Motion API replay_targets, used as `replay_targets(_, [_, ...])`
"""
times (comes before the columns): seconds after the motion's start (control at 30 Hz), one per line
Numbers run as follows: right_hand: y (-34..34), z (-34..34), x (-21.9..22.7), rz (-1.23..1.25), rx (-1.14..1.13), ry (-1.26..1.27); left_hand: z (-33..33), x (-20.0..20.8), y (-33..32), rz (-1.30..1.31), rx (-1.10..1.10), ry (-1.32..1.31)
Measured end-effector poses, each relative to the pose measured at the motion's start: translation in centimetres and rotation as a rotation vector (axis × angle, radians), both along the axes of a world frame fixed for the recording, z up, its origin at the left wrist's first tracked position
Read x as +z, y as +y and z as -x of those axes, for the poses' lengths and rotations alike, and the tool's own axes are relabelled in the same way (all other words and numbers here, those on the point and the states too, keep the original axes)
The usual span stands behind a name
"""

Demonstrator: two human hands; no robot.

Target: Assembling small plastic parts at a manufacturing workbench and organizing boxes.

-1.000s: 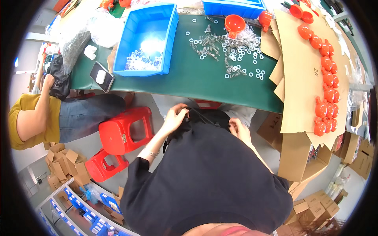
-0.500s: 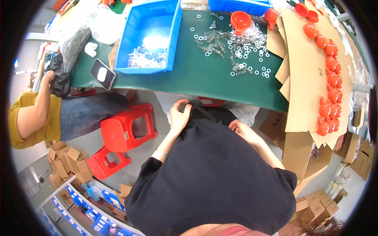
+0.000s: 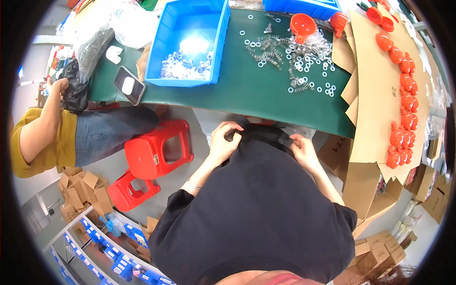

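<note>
Below the tabletop's (image 3: 261,100) near edge, left hand (image 3: 224,145) and right hand (image 3: 305,152) pinch black cloth (image 3: 265,137), fingers (image 3: 230,125) nearly closed; I'd pull evenly, gently.

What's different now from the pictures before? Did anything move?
The person's right hand moved forward, nearer the table, and pinches the black cloth. The left hand stayed by the cloth. The view shifted a bit. The blue bin, phone and springs stayed put.
</note>
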State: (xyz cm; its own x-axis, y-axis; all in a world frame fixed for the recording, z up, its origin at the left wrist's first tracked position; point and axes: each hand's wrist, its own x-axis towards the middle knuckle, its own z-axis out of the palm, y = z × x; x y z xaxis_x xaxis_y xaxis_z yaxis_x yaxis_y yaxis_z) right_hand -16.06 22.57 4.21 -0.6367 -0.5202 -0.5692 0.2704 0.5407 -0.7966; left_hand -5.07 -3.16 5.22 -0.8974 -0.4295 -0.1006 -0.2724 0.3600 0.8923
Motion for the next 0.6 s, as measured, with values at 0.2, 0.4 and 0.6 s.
replay_targets(0.2, [-5.8,0.1,-1.7,0.276,0.003,-0.234,0.1,-0.5,1.8,0.031,-0.169,0.066])
replay_targets(0.4, [-8.9,-0.5,-0.7,0.454,0.136,-0.407,-2.7,0.7,1.5,-0.08,-0.143,-0.01])
replay_targets(0.6, [-9.0,-1.0,-0.2,0.441,0.331,-0.504,-3.2,0.3,2.4,-0.149,-0.237,0.164])
